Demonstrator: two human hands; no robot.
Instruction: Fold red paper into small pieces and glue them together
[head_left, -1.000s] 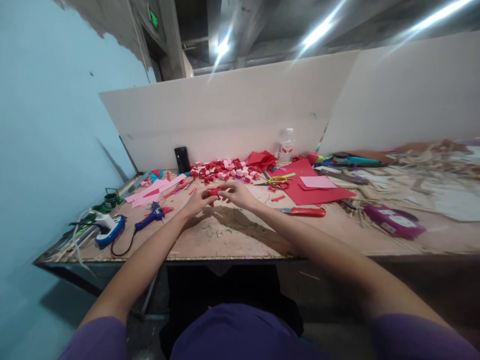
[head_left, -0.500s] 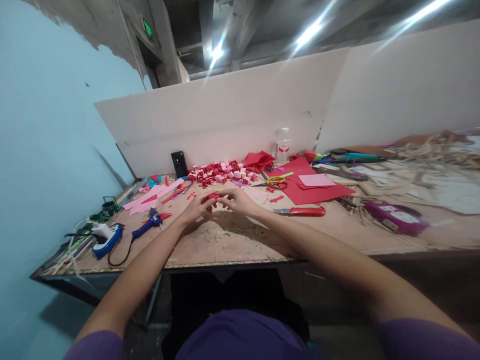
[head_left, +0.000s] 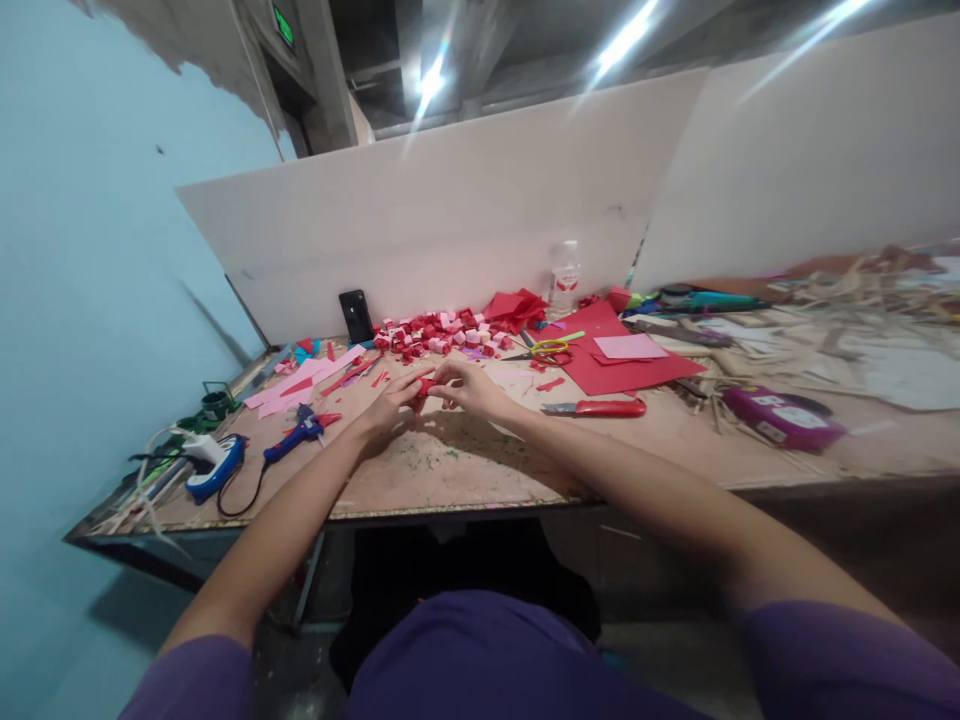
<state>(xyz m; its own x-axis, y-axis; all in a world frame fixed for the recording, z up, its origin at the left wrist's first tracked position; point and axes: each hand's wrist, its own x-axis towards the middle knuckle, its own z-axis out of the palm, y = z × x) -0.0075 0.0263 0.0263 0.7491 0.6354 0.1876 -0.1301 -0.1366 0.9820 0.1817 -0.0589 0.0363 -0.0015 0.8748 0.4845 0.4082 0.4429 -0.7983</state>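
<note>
Both my hands meet over the middle of the worktable [head_left: 465, 470]. My left hand [head_left: 388, 406] and my right hand [head_left: 471, 388] pinch a small red paper piece [head_left: 426, 384] between their fingertips, just above the tabletop. Behind them lies a heap of small red and pink folded paper pieces [head_left: 442, 334]. Pink and red paper strips [head_left: 307, 378] lie to the left of my hands.
A blue glue gun [head_left: 300, 433] and a blue-white tool [head_left: 214, 465] with a cable lie at the left. A red-handled knife [head_left: 600, 407], scissors [head_left: 551, 349], red paper sheets [head_left: 622, 368], a bottle [head_left: 566, 280], a black phone [head_left: 355, 315] and a purple tape case [head_left: 780, 418] are around.
My hands stay together on the red piece with only small finger shifts. The camera view has tilted slightly.
</note>
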